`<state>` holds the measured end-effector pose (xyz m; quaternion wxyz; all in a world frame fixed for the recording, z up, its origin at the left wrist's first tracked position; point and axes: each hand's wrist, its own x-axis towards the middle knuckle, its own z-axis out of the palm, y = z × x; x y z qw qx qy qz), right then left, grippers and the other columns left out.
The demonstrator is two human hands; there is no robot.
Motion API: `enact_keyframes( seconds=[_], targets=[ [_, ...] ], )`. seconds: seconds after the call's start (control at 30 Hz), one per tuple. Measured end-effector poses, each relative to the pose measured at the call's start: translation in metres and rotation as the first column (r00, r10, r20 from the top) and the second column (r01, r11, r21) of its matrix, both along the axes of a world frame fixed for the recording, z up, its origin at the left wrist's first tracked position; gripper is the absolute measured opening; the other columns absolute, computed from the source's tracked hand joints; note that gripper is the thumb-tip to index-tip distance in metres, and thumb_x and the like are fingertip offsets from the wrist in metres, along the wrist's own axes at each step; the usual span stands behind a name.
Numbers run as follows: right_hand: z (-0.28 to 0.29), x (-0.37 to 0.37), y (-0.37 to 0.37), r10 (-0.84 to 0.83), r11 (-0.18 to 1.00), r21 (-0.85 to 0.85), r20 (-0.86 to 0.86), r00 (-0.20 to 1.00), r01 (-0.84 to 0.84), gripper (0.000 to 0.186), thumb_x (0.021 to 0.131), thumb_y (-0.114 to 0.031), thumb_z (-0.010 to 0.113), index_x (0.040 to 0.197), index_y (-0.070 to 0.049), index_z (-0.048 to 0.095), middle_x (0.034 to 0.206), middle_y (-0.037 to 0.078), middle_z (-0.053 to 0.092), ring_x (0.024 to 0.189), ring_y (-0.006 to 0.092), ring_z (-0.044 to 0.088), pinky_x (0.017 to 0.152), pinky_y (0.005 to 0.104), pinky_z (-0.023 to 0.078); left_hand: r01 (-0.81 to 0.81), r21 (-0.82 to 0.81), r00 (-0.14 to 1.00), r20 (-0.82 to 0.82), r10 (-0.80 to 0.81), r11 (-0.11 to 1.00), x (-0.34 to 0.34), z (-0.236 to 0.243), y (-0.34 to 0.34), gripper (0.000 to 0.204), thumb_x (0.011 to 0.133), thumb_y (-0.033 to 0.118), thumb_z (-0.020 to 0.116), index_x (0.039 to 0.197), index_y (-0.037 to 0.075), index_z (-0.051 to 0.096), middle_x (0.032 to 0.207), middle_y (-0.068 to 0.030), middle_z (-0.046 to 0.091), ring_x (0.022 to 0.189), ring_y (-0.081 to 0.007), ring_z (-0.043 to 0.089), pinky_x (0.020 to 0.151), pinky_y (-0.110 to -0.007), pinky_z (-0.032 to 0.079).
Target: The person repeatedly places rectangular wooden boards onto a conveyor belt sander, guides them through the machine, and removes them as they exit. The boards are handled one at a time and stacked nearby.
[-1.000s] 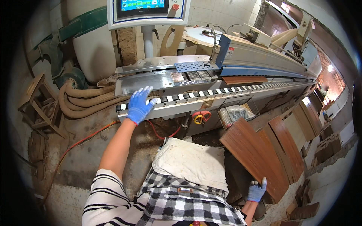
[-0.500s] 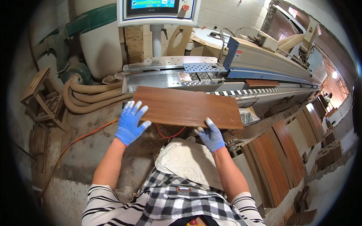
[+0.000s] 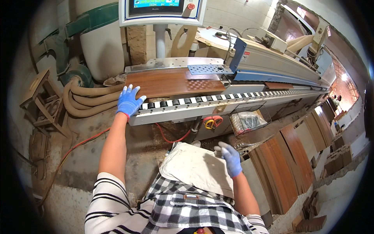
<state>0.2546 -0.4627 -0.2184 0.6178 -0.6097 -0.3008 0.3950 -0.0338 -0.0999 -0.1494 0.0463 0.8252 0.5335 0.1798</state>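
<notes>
A brown wood-grain board [image 3: 159, 82] lies flat on the bed of a long machine [image 3: 272, 58], its right end beneath or beside a blue perforated plate [image 3: 208, 70]. My left hand [image 3: 130, 100], in a blue glove with pale fingertips, rests on the board's near left corner with its fingers spread. In front of my apron, my right hand [image 3: 231, 158] hangs in the air apart from the board. Its gloved fingers are loosely bent with nothing seen in them. A row of black and white rollers [image 3: 187, 100] runs along the board's near side.
A control screen on a post [image 3: 159, 9] stands behind the machine. Thick hoses [image 3: 85, 99] curve at the left beside a wooden stool [image 3: 43, 101]. Stacked boards [image 3: 280, 171] lie at my right. Under the rail hang a wire basket [image 3: 251, 121] and a coiled red hose [image 3: 212, 121].
The board has gone from both hands, held above the near rail, down and away onto the machine bed. My right hand has left it and drawn back toward me; my left stays at its corner.
</notes>
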Motion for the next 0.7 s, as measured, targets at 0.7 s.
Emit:
enact_keyframes(
  seconds=[0.7],
  targets=[
    [-0.090, -0.013, -0.077, -0.035, 0.953, -0.067, 0.944, 0.327, 0.295, 0.038, 0.083, -0.022, 0.064, 0.119, -0.008, 0.064, 0.130, 0.016, 0.057, 0.120, 0.0359, 0.050, 0.105, 0.0459, 0.038, 0.015, 0.198, 0.998, 0.050, -0.025, 0.980, 0.007, -0.018, -0.002, 0.059, 0.089, 0.048, 0.059, 0.139, 0.016, 0.051, 0.150, -0.0183, 0.037, 0.140, -0.0355, 0.030, 0.117, -0.044, 0.020]
  ],
)
